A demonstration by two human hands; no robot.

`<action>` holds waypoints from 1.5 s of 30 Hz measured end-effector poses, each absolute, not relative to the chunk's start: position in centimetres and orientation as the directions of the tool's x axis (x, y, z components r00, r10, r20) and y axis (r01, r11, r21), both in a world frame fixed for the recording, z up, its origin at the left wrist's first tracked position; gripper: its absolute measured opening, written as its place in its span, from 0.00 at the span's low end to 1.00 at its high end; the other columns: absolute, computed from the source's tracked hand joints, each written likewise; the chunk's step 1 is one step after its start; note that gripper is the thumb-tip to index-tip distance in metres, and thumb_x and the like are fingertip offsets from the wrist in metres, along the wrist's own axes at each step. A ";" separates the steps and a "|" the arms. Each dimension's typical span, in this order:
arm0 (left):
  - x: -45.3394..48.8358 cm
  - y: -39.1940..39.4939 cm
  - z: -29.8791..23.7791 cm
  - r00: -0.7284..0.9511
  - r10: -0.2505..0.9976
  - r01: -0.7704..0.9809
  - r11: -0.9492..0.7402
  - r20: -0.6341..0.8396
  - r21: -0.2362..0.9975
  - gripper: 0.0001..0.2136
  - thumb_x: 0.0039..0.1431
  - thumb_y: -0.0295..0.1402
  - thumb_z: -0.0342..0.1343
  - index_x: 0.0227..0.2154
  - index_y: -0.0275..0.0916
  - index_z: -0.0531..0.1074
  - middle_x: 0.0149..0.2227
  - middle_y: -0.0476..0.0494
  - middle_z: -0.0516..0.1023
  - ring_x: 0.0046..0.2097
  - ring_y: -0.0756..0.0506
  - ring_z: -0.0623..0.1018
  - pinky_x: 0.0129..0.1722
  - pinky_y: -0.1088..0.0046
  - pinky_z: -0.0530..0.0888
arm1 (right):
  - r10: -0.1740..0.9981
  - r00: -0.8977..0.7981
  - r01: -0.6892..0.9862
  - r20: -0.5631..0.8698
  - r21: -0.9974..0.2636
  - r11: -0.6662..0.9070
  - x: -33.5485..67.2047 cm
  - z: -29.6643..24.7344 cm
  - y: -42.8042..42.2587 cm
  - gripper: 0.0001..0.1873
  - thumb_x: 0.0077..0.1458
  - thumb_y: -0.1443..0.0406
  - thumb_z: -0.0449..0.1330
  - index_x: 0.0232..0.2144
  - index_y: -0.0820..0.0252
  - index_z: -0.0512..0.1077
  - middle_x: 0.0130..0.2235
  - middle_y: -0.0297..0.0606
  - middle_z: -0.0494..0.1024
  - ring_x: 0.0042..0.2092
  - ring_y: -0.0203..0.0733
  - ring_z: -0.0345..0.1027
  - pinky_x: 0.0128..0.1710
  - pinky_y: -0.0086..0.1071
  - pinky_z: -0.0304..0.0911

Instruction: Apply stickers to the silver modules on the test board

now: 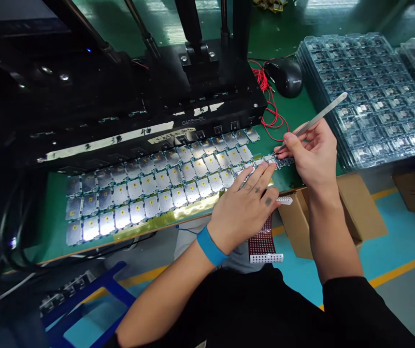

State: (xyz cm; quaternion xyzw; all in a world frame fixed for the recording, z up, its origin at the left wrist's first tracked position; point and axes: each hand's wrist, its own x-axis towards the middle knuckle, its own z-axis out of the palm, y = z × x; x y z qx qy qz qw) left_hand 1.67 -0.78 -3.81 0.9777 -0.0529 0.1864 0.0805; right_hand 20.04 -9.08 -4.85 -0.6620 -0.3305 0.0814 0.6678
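My left hand [245, 205], with a blue wristband [210, 246], lies over the right end of the rows of small circuit boards [162, 180], its fingers stretched across them. Its bent thumb appears to grip a dark red sheet [260, 241] with rows of dots and white perforated ends, which hangs below the bench edge. My right hand [316, 152] pinches metal tweezers [319, 116] by their middle. The tweezers' tips reach down to the small boards [270, 158] just beyond my left fingertips. What the tips touch is too small to make out.
A black machine [193, 96] with switches stands behind the boards. A black mouse [287, 77] and red wires [270, 108] lie to its right. Clear plastic trays of parts [370, 96] are stacked at the right. An open cardboard box [363, 203] stands below the bench.
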 end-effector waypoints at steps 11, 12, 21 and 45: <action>1.7 -0.7 -3.9 0.917 -0.085 -0.139 -0.984 0.389 0.114 0.12 0.71 0.38 0.47 0.41 0.36 0.72 0.64 0.29 0.67 0.66 0.35 0.68 0.62 0.52 0.70 | 0.562 0.720 0.405 0.407 -0.904 0.135 19.8 -4.4 -9.6 0.20 0.51 0.51 0.72 0.34 0.54 0.68 0.27 0.28 0.76 0.26 0.37 0.76 0.24 0.27 0.74; 1.7 -0.7 -3.9 0.918 -0.083 -0.137 -0.984 0.388 0.113 0.12 0.71 0.38 0.47 0.41 0.36 0.72 0.64 0.29 0.67 0.66 0.35 0.68 0.62 0.53 0.70 | 0.568 0.716 0.404 0.406 -0.904 0.137 19.8 -4.5 -9.6 0.21 0.51 0.51 0.72 0.33 0.54 0.68 0.27 0.28 0.76 0.27 0.38 0.76 0.25 0.28 0.74; 1.7 -0.8 -4.0 0.924 -0.078 -0.125 -0.987 0.374 0.104 0.13 0.72 0.39 0.46 0.41 0.36 0.71 0.65 0.30 0.66 0.66 0.36 0.68 0.62 0.54 0.69 | 0.604 0.695 0.379 0.390 -0.913 0.154 19.6 -4.2 -10.1 0.19 0.53 0.53 0.72 0.34 0.55 0.68 0.29 0.30 0.75 0.32 0.41 0.78 0.30 0.34 0.78; 2.0 -0.8 -4.2 0.922 -0.078 -0.137 -0.982 0.380 0.131 0.13 0.71 0.39 0.47 0.41 0.34 0.72 0.64 0.29 0.67 0.66 0.35 0.67 0.63 0.54 0.68 | 0.581 0.702 0.374 0.412 -0.908 0.191 19.8 -4.5 -10.3 0.15 0.53 0.58 0.72 0.33 0.56 0.69 0.31 0.31 0.73 0.32 0.42 0.78 0.30 0.33 0.78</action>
